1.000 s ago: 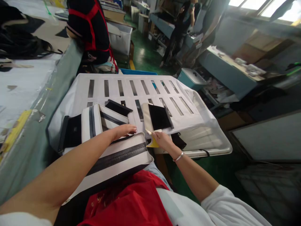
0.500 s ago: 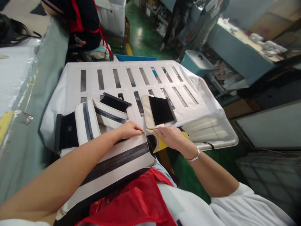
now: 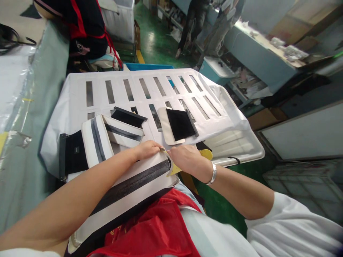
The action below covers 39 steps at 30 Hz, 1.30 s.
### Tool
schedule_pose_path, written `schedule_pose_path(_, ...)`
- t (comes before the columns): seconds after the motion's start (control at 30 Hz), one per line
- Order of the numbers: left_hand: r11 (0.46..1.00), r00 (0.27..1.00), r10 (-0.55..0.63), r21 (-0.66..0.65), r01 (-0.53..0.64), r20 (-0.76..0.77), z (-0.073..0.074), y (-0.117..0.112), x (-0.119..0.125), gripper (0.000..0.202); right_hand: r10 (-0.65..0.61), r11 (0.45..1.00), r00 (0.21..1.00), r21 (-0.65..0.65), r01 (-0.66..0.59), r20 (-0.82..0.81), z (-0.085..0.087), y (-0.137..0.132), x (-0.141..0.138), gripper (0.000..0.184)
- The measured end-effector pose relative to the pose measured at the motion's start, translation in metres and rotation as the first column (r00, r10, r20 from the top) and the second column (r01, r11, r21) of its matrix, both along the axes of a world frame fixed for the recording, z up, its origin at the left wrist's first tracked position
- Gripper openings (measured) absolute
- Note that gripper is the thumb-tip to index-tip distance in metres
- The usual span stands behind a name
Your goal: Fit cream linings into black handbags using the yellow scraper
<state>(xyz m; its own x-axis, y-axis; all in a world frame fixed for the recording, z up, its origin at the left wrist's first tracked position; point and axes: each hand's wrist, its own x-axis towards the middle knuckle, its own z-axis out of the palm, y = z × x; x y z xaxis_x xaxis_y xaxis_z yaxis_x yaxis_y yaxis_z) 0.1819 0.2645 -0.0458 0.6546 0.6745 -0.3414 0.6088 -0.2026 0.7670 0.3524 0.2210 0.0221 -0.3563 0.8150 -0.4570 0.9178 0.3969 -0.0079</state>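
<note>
A white piece with a dark stripe [image 3: 139, 180] and a curved end rests on my lap, over a red apron [image 3: 150, 228]. My left hand [image 3: 148, 150] pinches its upper edge near the right end. In my right hand [image 3: 186, 157] is a yellow curved tool [image 3: 175, 170], its near end inside the white piece's open end. Beyond my left arm lies another white striped piece [image 3: 99, 137] with a black flap [image 3: 76, 151]. A white piece with a black panel [image 3: 180, 124] lies past my right hand.
A white slotted sheet [image 3: 144, 80] covers a pale plastic bin [image 3: 241, 144] in front of me. A green-grey bench [image 3: 50, 71] runs along the left. Near its far end a person [image 3: 88, 25] is seated. Another person [image 3: 193, 25] stands at the back.
My right hand has moved left, bringing the yellow tool from beside the white piece's open end into it. My left hand keeps its pinch on the edge. The view has shifted slightly.
</note>
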Motion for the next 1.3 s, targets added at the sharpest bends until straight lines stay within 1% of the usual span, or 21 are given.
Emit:
schedule_pose_path(0.03, 0.996, 0.999, -0.024, 0.089, 0.028, -0.048, -0.002, -0.002, 0.000, 0.043, -0.008, 1.000, 1.000, 0.003, 0.008, 0.003, 0.000, -0.001, -0.001, 0.035)
schedule_pose_path(0.1, 0.966, 0.989, -0.062, 0.241, 0.093, -0.132, -0.004, -0.008, 0.001, 0.040, -0.022, 1.000, 1.000, 0.007, 0.022, 0.003, -0.002, -0.004, -0.002, 0.037)
schedule_pose_path(0.17, 0.929, 0.980, -0.078, 0.343, 0.138, -0.182, -0.003, -0.013, 0.001, 0.038, -0.033, 0.999, 0.999, -0.001, 0.033, -0.006, -0.004, -0.006, -0.003, 0.036)
schedule_pose_path(0.23, 0.897, 0.968, -0.073, 0.408, 0.169, -0.242, 0.004, -0.015, 0.003, 0.034, -0.060, 0.998, 0.998, 0.007, 0.061, -0.005, -0.006, -0.008, -0.004, 0.035)
schedule_pose_path(0.33, 0.867, 0.931, -0.095, 0.431, 0.251, -0.352, 0.022, -0.007, 0.009, 0.028, -0.073, 0.997, 0.997, 0.003, 0.073, -0.005, -0.006, -0.008, -0.004, 0.035)
schedule_pose_path(0.43, 0.848, 0.892, -0.202, 0.384, 0.366, -0.404, 0.039, 0.008, 0.018, 0.025, -0.042, 0.999, 0.999, -0.022, 0.042, -0.012, -0.005, -0.007, -0.003, 0.033)
schedule_pose_path(0.5, 0.825, 0.860, -0.276, 0.354, 0.441, -0.429, 0.044, 0.016, 0.021, 0.025, -0.047, 0.998, 0.999, -0.034, 0.047, -0.013, -0.004, -0.006, -0.002, 0.034)
schedule_pose_path(0.63, 0.763, 0.816, -0.317, 0.381, 0.522, -0.484, 0.045, 0.016, 0.024, 0.028, -0.049, 0.998, 0.998, -0.044, 0.048, -0.025, 0.000, -0.006, -0.001, 0.036)
schedule_pose_path(0.8, 0.724, 0.792, -0.351, 0.392, 0.568, -0.499, 0.042, 0.009, 0.028, 0.024, -0.089, 0.994, 0.996, -0.073, 0.087, -0.018, 0.005, -0.004, -0.001, 0.034)
schedule_pose_path(0.87, 0.699, 0.795, -0.358, 0.424, 0.575, -0.489, 0.041, 0.005, 0.028, 0.024, -0.100, 0.992, 0.995, -0.077, 0.098, -0.021, 0.004, -0.003, 0.000, 0.034)
schedule_pose_path(0.93, 0.647, 0.800, -0.359, 0.489, 0.585, -0.481, 0.039, -0.001, 0.026, 0.025, -0.101, 0.991, 0.995, -0.087, 0.099, -0.021, 0.002, -0.003, 0.000, 0.032)
schedule_pose_path(1.03, 0.543, 0.810, -0.352, 0.602, 0.585, -0.469, 0.034, -0.010, 0.021, 0.025, -0.110, 0.990, 0.994, -0.094, 0.108, -0.016, 0.000, -0.003, 0.001, 0.030)
schedule_pose_path(1.07, 0.524, 0.815, -0.349, 0.625, 0.578, -0.462, 0.032, -0.013, 0.019, 0.026, -0.116, 0.989, 0.993, -0.089, 0.114, -0.015, -0.001, -0.004, 0.001, 0.030)
schedule_pose_path(1.1, 0.520, 0.822, -0.347, 0.637, 0.569, -0.451, 0.031, -0.014, 0.018, 0.026, -0.120, 0.989, 0.993, -0.085, 0.118, -0.014, -0.001, -0.004, 0.001, 0.030)
schedule_pose_path(1.13, 0.530, 0.831, -0.344, 0.640, 0.556, -0.437, 0.029, -0.013, 0.016, 0.026, -0.123, 0.990, 0.992, -0.078, 0.122, -0.011, -0.001, -0.005, 0.000, 0.031)
schedule_pose_path(1.17, 0.557, 0.843, -0.338, 0.633, 0.538, -0.419, 0.028, -0.012, 0.015, 0.026, -0.123, 0.990, 0.992, -0.069, 0.122, -0.011, -0.001, -0.006, 0.000, 0.032)
schedule_pose_path(1.2, 0.600, 0.858, -0.329, 0.615, 0.512, -0.393, 0.026, -0.009, 0.013, 0.026, -0.120, 0.991, 0.993, -0.062, 0.119, -0.012, -0.001, -0.007, 0.000, 0.033)
schedule_pose_path(1.23, 0.656, 0.878, -0.320, 0.586, 0.476, -0.355, 0.025, -0.004, 0.012, 0.026, -0.114, 0.992, 0.993, -0.053, 0.113, -0.017, -0.001, -0.008, 0.000, 0.034)
schedule_pose_path(1.3, 0.799, 0.927, -0.295, 0.472, 0.372, -0.231, 0.021, 0.007, 0.008, 0.028, -0.109, 0.994, 0.994, -0.035, 0.108, -0.028, -0.002, -0.009, -0.001, 0.036)
